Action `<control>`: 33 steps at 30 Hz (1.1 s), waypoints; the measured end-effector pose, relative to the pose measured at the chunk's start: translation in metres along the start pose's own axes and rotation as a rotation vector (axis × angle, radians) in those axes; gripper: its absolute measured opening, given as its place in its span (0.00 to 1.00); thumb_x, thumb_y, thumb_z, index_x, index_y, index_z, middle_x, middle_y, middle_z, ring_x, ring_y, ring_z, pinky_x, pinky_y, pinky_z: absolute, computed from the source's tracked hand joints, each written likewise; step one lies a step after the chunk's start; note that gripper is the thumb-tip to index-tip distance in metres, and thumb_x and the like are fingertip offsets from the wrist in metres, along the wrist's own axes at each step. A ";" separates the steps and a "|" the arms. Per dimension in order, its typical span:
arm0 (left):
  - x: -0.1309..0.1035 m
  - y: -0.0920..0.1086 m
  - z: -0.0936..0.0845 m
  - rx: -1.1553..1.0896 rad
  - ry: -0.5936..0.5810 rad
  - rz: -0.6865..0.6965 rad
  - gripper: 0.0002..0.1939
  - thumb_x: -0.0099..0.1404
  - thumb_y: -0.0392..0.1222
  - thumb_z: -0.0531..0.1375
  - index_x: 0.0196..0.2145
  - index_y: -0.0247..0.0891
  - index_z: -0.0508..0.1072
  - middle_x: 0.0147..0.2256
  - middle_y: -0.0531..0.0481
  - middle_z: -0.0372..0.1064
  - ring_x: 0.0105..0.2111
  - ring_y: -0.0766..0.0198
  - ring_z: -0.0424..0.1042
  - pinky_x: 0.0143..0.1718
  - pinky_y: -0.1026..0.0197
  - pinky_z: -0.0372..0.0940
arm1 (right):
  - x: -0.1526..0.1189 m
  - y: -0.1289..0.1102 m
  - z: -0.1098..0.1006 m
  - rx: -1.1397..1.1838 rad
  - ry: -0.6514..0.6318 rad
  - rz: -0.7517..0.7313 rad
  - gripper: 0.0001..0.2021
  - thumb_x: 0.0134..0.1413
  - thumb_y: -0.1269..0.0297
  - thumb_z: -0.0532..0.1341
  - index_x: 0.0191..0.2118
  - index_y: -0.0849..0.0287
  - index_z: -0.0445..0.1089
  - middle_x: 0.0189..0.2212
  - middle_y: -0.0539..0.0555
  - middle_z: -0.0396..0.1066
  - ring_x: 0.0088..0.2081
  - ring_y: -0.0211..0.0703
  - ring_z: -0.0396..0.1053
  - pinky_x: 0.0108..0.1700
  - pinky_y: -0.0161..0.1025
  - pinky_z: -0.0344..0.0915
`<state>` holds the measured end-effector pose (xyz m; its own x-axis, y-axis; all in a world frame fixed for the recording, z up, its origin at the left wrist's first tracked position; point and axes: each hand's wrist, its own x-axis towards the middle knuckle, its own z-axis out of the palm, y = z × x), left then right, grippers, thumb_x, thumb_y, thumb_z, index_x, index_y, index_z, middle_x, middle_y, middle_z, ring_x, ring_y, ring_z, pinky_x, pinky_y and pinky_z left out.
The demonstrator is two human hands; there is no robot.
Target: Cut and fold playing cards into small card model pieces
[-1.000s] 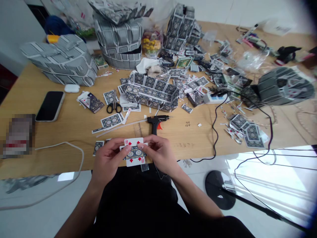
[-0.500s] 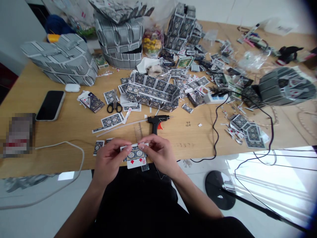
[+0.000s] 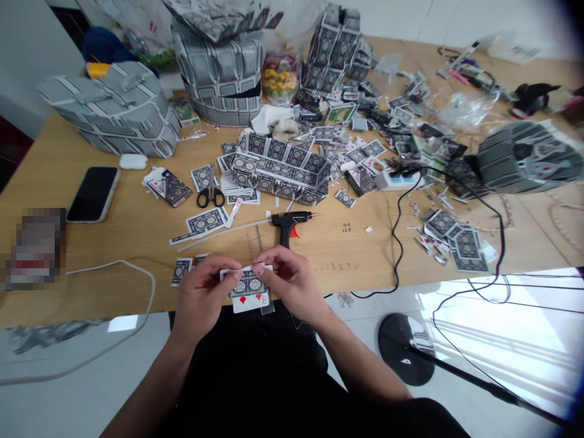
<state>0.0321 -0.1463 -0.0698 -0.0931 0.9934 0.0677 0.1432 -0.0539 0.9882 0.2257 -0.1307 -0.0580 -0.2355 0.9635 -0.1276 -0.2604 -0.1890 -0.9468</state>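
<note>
Between my two hands, at the table's front edge, are playing cards (image 3: 249, 286) with a patterned back and a red-diamond face showing below. My left hand (image 3: 203, 298) pinches their left end between thumb and fingers. The right end is pinched by my right hand (image 3: 294, 283). A black glue gun (image 3: 286, 226) with an orange trigger lies just beyond my right hand. Under and past the cards a clear ruler (image 3: 254, 240) is partly visible. Further back sits an open tray-like box made of cards (image 3: 280, 167). Small cut cards (image 3: 182, 271) lie left of my left hand.
Black scissors (image 3: 210, 196) and a phone (image 3: 93, 194) lie to the left. Woven card baskets (image 3: 219, 73) stand at the back. Loose cards (image 3: 460, 240) and a black cable (image 3: 399, 237) are on the right, with a white cable (image 3: 148, 274) at the left.
The card face below the patterned back has shifted very slightly, with both hands keeping their pinch. Nothing else has visibly moved.
</note>
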 end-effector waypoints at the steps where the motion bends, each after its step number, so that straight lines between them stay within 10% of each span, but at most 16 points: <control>1: 0.000 0.000 0.000 0.002 -0.004 -0.002 0.05 0.65 0.35 0.70 0.36 0.44 0.84 0.30 0.57 0.79 0.26 0.70 0.72 0.28 0.70 0.67 | 0.000 -0.002 0.000 0.015 -0.014 0.004 0.09 0.61 0.57 0.75 0.41 0.54 0.79 0.31 0.49 0.75 0.31 0.38 0.69 0.34 0.36 0.65; 24: -0.006 0.000 -0.003 0.110 0.196 0.004 0.07 0.71 0.42 0.69 0.45 0.41 0.80 0.38 0.52 0.81 0.34 0.65 0.80 0.38 0.65 0.74 | 0.002 0.000 -0.004 -0.002 0.081 0.050 0.12 0.59 0.54 0.76 0.44 0.55 0.81 0.39 0.53 0.83 0.40 0.42 0.80 0.46 0.41 0.78; 33: 0.005 0.011 -0.036 0.152 0.019 0.185 0.16 0.71 0.32 0.56 0.26 0.43 0.75 0.31 0.49 0.72 0.37 0.56 0.73 0.39 0.54 0.66 | -0.003 -0.004 0.000 -0.135 0.177 -0.082 0.08 0.61 0.58 0.75 0.43 0.53 0.83 0.38 0.53 0.84 0.34 0.42 0.78 0.34 0.39 0.76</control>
<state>-0.0025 -0.1461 -0.0536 -0.0697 0.9658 0.2496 0.3059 -0.2174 0.9269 0.2278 -0.1327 -0.0541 -0.0479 0.9951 -0.0868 -0.1420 -0.0928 -0.9855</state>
